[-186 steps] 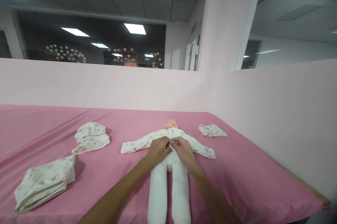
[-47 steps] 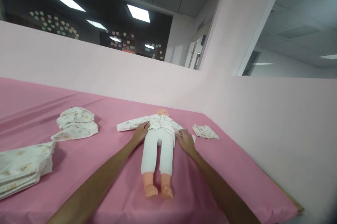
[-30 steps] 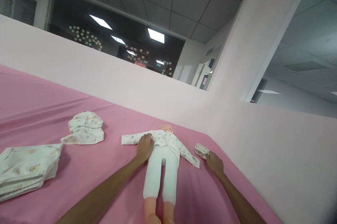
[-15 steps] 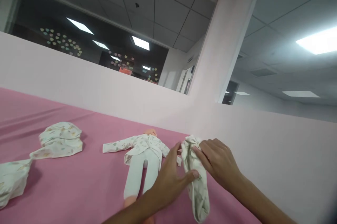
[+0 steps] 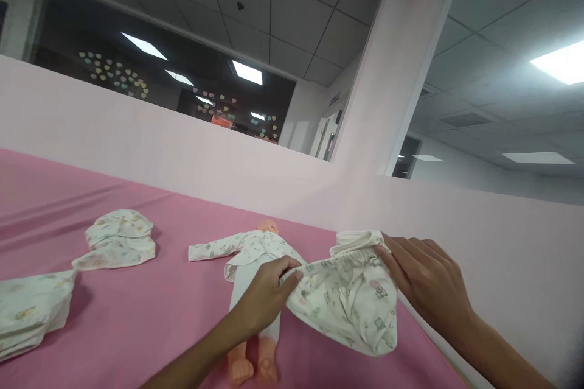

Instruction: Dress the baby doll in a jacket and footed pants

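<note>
A white baby hat (image 5: 349, 304) with small printed pictures hangs stretched between my two hands, its gathered edge upward and a white folded band (image 5: 358, 240) at the top right. My left hand (image 5: 269, 291) pinches its left corner, over the doll's legs. At the other end, my right hand (image 5: 422, 270) grips the edge by the band. Behind and to the left lies a baby doll (image 5: 267, 367) on its back, in a printed long-sleeved top (image 5: 255, 249) and white trousers (image 5: 241, 282). My left hand and the hat hide part of it.
On the pink mat (image 5: 150, 328), a crumpled printed cloth piece (image 5: 121, 237) lies left of the doll. A folded printed garment (image 5: 31, 313) is nearer, at the left edge. A low pale wall (image 5: 191, 164) with windows above closes off the back and right.
The hat has gone from bunched and hanging narrow to spread wide. My left hand has moved left and my right hand right, both still holding it. The doll's feet now show.
</note>
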### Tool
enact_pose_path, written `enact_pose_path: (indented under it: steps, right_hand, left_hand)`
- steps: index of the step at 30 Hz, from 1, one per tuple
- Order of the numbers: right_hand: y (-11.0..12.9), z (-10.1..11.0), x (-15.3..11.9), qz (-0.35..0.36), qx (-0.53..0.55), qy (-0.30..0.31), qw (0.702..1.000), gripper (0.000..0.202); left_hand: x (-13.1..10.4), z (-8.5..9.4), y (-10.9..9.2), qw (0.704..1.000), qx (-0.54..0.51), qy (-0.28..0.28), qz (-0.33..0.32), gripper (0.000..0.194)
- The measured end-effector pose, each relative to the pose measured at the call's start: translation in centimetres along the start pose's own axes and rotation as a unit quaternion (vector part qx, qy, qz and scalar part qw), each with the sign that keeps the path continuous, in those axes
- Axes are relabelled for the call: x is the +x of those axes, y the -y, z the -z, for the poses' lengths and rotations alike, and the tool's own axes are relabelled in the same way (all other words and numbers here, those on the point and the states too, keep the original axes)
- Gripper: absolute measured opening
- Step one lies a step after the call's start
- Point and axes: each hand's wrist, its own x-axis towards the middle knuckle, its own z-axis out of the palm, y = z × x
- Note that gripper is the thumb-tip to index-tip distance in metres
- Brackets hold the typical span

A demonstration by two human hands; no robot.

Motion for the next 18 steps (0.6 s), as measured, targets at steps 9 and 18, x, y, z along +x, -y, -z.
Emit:
enact_pose_path:
  steps: [9, 18]
  right_hand:
    - [-0.6, 4.3, 1.2, -0.122, 0.146, -0.035, 0.981, 0.024]
    - [-1.7, 8.9, 3.2, -0.348, 0.178, -0.046, 0.919, 0.036]
  left_hand:
    - [0.5, 3.8, -5.3, 0.997, 0.031, -0.014, -0.068, 0.027]
    - [1.8, 7.7, -8.4, 0.984, 0.120, 0.080, -0.103, 0.022]
